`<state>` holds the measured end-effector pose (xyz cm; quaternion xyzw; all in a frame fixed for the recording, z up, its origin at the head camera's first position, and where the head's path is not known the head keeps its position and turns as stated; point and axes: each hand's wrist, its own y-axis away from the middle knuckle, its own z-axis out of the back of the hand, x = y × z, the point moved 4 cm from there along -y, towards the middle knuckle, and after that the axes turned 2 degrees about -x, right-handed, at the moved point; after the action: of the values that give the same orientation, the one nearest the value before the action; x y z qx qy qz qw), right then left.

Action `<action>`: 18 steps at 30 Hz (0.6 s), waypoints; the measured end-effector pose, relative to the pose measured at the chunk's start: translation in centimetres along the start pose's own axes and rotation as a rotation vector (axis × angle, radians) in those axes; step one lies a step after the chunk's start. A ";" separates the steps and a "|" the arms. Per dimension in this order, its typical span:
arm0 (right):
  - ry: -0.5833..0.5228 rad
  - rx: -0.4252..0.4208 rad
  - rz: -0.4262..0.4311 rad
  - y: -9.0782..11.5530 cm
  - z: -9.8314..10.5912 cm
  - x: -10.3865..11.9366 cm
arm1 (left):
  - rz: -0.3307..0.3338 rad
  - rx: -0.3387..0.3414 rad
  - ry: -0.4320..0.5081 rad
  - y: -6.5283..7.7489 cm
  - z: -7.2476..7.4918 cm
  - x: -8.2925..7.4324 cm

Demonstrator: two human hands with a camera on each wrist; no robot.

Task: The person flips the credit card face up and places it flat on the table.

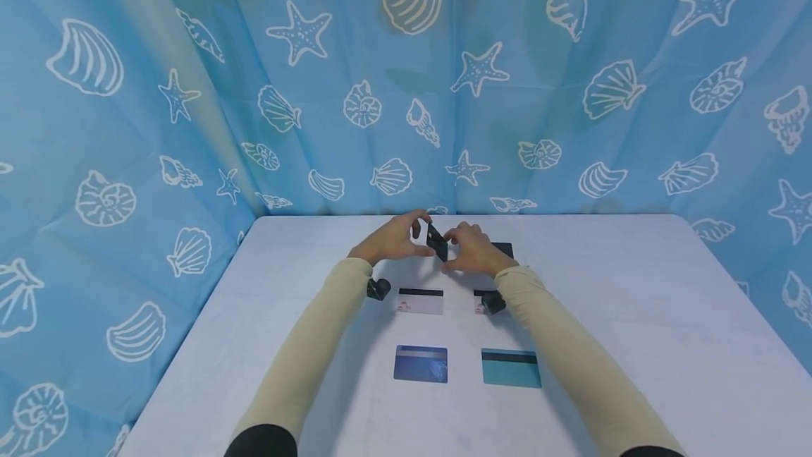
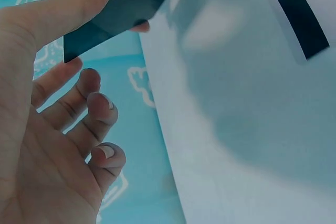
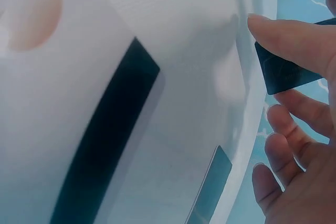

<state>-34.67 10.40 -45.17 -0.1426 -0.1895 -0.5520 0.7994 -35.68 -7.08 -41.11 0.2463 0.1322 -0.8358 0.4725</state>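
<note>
A dark card [image 1: 436, 242] is held tilted above the far part of the table, between both hands. My left hand [image 1: 396, 238] pinches its left end; in the left wrist view, the thumb lies along the card [image 2: 115, 19] and the other fingers curl loosely below. My right hand [image 1: 474, 251] grips the opposite end, its thumb across the card [image 3: 286, 72] in the right wrist view. Behind the right hand another dark card [image 1: 505, 249] lies on the table, partly covered by that hand.
On the white table [image 1: 634, 316] lie a pale card with a black stripe [image 1: 421, 304], a similar one [image 1: 478, 303] partly hidden by the right wrist camera [image 1: 493, 302], a blue card [image 1: 421, 365] and a teal card [image 1: 511, 370]. A blue shell-patterned curtain [image 1: 495, 125] stands behind.
</note>
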 end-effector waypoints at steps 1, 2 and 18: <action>0.001 0.000 -0.005 0.0 0.0 0.0 | 0.002 -0.004 0.001 0.1 0.0 0.1; 0.002 0.000 -0.010 0.0 0.0 0.0 | 0.006 -0.007 0.000 0.1 0.0 0.2; 0.031 0.011 -0.015 0.0 0.4 -0.1 | 0.133 -0.002 -0.117 0.9 -0.1 2.1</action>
<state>-34.77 10.63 -44.81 -0.1279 -0.1811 -0.5590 0.7990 -35.81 -8.97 -42.34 0.2047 0.0886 -0.8155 0.5341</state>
